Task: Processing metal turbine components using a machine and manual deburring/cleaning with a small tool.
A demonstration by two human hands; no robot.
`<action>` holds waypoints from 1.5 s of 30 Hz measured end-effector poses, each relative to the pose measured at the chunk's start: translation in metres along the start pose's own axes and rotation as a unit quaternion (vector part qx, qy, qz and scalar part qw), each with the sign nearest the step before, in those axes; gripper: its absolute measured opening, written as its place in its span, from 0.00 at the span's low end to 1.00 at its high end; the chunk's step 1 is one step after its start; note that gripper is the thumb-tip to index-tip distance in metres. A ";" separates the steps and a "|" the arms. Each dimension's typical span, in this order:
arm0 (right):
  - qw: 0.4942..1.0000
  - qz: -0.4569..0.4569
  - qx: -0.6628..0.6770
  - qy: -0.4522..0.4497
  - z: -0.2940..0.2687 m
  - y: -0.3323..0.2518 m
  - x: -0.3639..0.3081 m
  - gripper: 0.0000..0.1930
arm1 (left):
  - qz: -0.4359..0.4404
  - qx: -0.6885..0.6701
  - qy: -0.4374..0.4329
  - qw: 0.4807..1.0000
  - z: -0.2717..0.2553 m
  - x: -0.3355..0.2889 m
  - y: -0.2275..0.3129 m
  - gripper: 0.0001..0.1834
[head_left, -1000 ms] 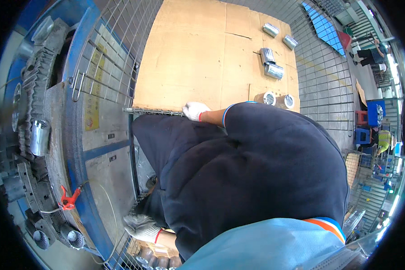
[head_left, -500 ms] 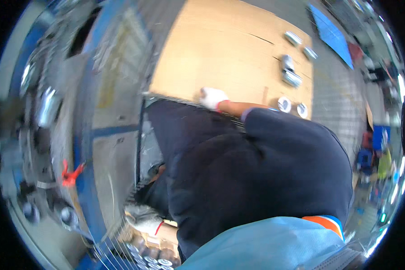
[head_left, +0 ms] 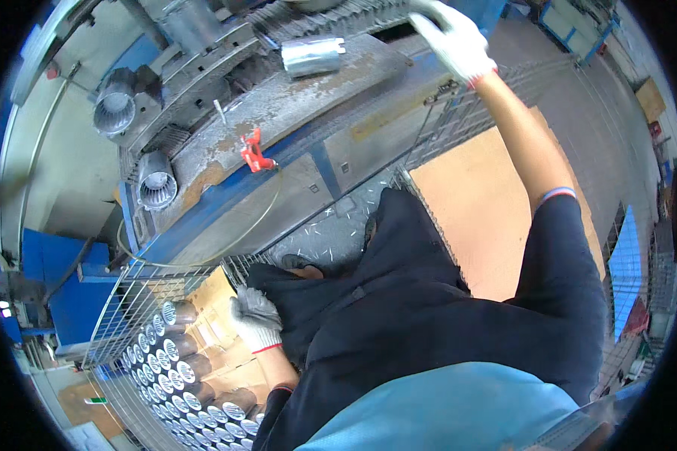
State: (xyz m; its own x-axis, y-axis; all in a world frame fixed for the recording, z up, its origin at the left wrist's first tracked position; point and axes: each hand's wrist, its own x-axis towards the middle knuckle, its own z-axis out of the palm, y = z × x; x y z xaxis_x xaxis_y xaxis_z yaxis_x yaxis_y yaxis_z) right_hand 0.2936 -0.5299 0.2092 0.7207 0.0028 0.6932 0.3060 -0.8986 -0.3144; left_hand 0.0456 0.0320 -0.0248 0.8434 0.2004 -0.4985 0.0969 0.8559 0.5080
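My right hand (head_left: 459,46), in a white glove, reaches out over the far end of the metal workbench (head_left: 376,64). Its thumb and fingers are apart, with nothing between them. Left of it, a shiny metal cylinder (head_left: 312,58) lies on its side on the bench. My left hand (head_left: 257,323) hangs low by my leg, beside the near corner of a wire cage (head_left: 120,301). Its glove is grey over the fingers, which look loosely extended and show nothing held. Inside that cage stand several rows of dark metal cylinders (head_left: 179,347) with finned ends, on cardboard.
A red air blow gun (head_left: 256,152) lies at the bench's front edge, its hose (head_left: 267,218) looping down. Finned metal housings (head_left: 158,182) stand at the bench's left. A cardboard sheet (head_left: 474,192) covers a second wire cage at right. Shavings litter the floor (head_left: 323,237).
My view has swung toward the workbench. My right hand has left the cardboard sheet and stretched out over the bench. My left hand stays low by the cage of cylinders.
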 end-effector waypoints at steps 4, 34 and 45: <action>0.992 0.046 -0.060 -0.104 0.050 -0.015 0.096 0.33 | 0.026 -0.018 -0.019 0.999 -0.020 -0.008 0.013 0.16; 0.965 0.016 0.243 0.098 0.052 -0.156 0.140 0.20 | 0.041 -0.108 0.044 0.992 -0.069 -0.015 0.038 0.15; 0.973 0.043 0.120 0.192 0.053 -0.112 0.154 0.18 | 0.070 -0.099 0.014 0.993 -0.066 -0.029 0.037 0.19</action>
State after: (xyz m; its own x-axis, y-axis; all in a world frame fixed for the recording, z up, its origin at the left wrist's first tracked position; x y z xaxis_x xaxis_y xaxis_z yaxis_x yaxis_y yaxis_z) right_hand 0.4036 -0.4059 0.3168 0.4780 -0.2745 0.8343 0.4237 -0.7600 -0.4928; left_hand -0.0100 0.0893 -0.0377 0.8259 0.3344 -0.4540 -0.1281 0.8954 0.4265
